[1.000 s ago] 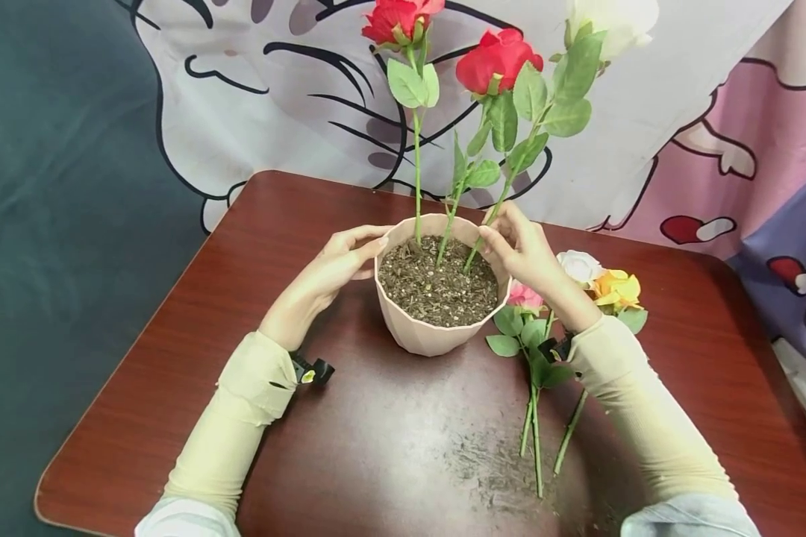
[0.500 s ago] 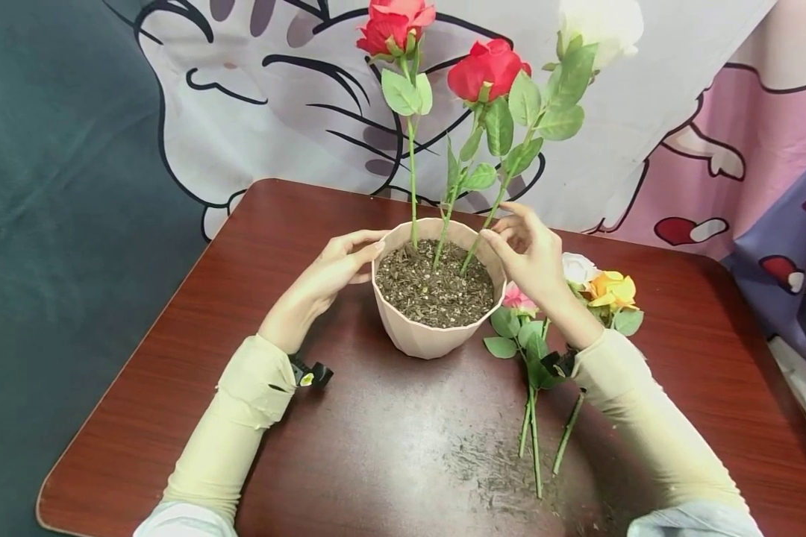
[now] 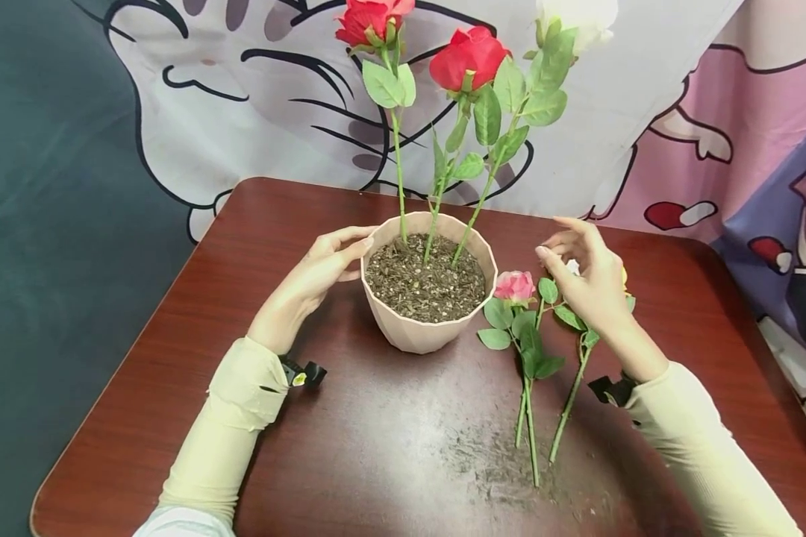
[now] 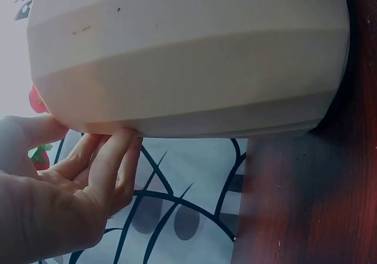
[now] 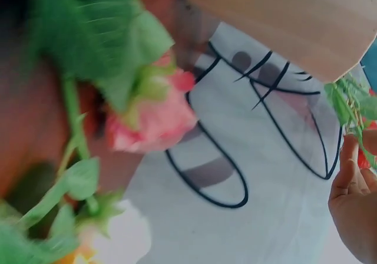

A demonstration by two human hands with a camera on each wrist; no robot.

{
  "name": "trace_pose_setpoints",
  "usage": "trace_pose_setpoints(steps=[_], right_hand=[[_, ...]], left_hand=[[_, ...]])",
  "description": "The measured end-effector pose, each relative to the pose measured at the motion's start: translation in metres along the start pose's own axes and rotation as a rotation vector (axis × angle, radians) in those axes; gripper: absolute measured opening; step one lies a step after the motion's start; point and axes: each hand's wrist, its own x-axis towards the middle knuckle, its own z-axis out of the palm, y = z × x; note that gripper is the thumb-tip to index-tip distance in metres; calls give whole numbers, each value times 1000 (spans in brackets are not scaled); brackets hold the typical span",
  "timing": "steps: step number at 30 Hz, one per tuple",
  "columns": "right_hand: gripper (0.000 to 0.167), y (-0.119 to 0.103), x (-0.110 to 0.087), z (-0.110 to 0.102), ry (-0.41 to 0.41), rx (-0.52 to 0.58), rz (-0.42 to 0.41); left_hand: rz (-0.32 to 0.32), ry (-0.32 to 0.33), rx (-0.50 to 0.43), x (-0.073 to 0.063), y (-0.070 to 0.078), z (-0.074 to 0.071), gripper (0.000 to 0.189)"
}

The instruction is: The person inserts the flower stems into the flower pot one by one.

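Note:
A pale pink faceted flowerpot (image 3: 419,335) full of dark soil stands on the table. Two red roses (image 3: 466,60) and a white rose (image 3: 580,22) rise from the soil on green stems. My left hand (image 3: 309,280) holds the pot's left rim, thumb at the edge and fingers against the outer wall, as the left wrist view shows. My right hand (image 3: 591,276), fingers loosely bent and holding nothing, hovers right of the pot over the loose flowers. A pink rose (image 3: 514,286) lies beside the pot; a white rose (image 5: 123,234) is largely hidden by the hand.
The wooden table (image 3: 195,358) has a smear of soil (image 3: 490,462) at its front right. Loose stems (image 3: 571,406) point toward the person. A yellow rose (image 3: 625,280) peeks out behind the right hand. A cartoon-printed cloth (image 3: 242,134) hangs behind the table.
My right hand has let go of the white rose's stem and moved right, over the loose flowers. The left hand stays at the pot's rim. The potted roses stand as before.

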Motion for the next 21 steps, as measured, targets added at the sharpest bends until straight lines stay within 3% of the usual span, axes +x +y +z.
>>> trace_pose_setpoints(steps=[9, 16, 21], right_hand=[[53, 30, -36, -22, -43, -124, 65], [38, 30, -70, -27, -107, -254, 150], [27, 29, -102, -22, -233, -293, 181]], left_hand=[[-1, 9, -1, 1, 1, -1, 39], [4, 2, 3, 1, 2, -2, 40], [-2, 0, 11, 2, -1, -1, 40]])
